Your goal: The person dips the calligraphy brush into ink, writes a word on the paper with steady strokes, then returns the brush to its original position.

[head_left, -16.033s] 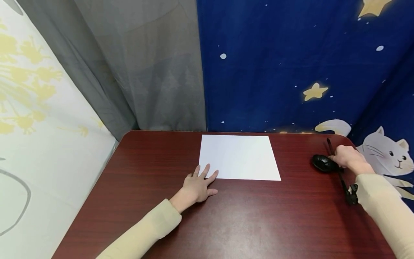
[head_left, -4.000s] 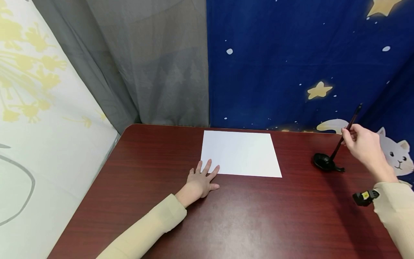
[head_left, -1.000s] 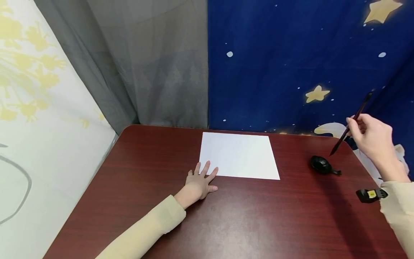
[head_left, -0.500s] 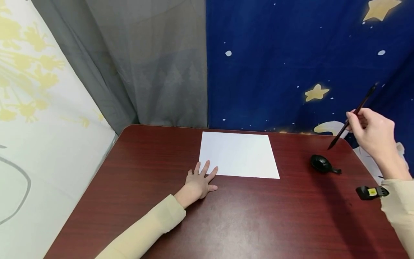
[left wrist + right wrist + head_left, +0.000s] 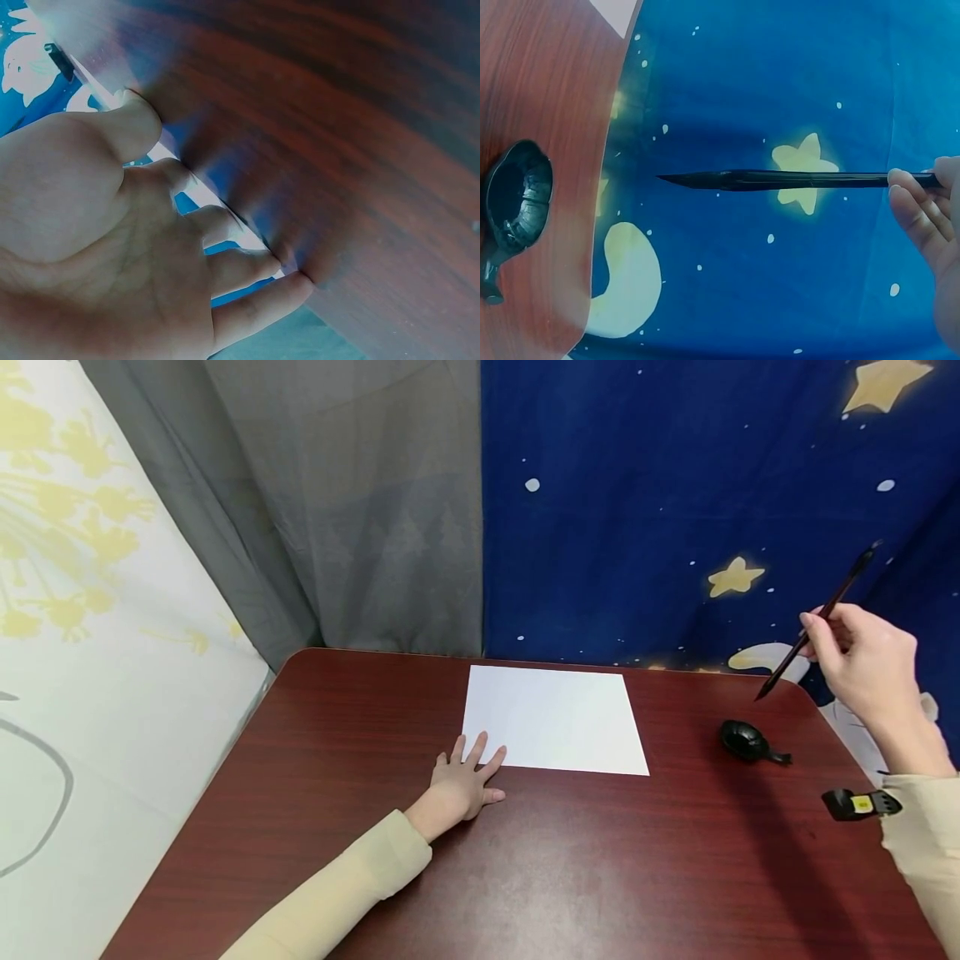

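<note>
My left hand (image 5: 455, 787) lies with spread fingers at the near left corner of a white sheet of paper (image 5: 558, 714). In the left wrist view, the fingertips of that hand (image 5: 97, 232) touch the tabletop. My right hand (image 5: 866, 672) pinches a dark writing brush (image 5: 784, 666) between thumb and fingers, held slantwise in the air. Its pointed black tip (image 5: 682, 180) points down and left, above and apart from a small black ink dish (image 5: 742, 739) with a short handle. The right wrist view shows dark, shiny liquid in the dish (image 5: 510, 191).
The reddish-brown table (image 5: 570, 868) has rounded far corners. Behind it hang a grey curtain (image 5: 375, 510) and a blue curtain (image 5: 615, 527) with stars. A white patterned cloth (image 5: 135, 710) is on the left. A wrist camera (image 5: 858, 804) sticks out from the right sleeve.
The brush, earlier lying by the ink dish, was picked up and its tip dipped into the dish. It has since lifted out and drifted slightly up and left. The left hand stays put.
</note>
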The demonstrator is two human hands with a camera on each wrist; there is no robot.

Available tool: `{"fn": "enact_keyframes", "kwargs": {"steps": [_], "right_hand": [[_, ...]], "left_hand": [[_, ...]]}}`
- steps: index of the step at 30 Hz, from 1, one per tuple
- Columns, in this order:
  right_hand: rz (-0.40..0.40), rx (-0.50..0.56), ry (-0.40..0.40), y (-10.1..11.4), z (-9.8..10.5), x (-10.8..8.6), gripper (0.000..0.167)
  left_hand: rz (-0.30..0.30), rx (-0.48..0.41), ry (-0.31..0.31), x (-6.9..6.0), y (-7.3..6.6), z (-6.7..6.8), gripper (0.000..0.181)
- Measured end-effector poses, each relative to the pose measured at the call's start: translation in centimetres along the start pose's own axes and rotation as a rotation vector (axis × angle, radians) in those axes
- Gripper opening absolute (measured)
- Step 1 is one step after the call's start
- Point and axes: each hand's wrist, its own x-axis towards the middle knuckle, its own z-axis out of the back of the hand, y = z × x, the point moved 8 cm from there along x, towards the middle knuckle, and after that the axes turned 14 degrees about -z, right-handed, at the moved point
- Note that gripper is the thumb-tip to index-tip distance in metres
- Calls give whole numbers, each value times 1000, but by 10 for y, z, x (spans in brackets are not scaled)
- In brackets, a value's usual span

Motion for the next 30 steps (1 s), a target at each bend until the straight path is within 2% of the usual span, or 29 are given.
{"fn": "enact_keyframes", "kwargs": {"steps": [15,23,30], "right_hand": [[6,45,-22,11,4,3,24],[72,47,-54,25,7,5,25],[70,61,-48,34,6,6,24]], "left_hand": [[6,-5,5,0,0,0,68],[5,-2,3,0,0,-1,68],[3,-1,3,-1,0,0,69]]}}
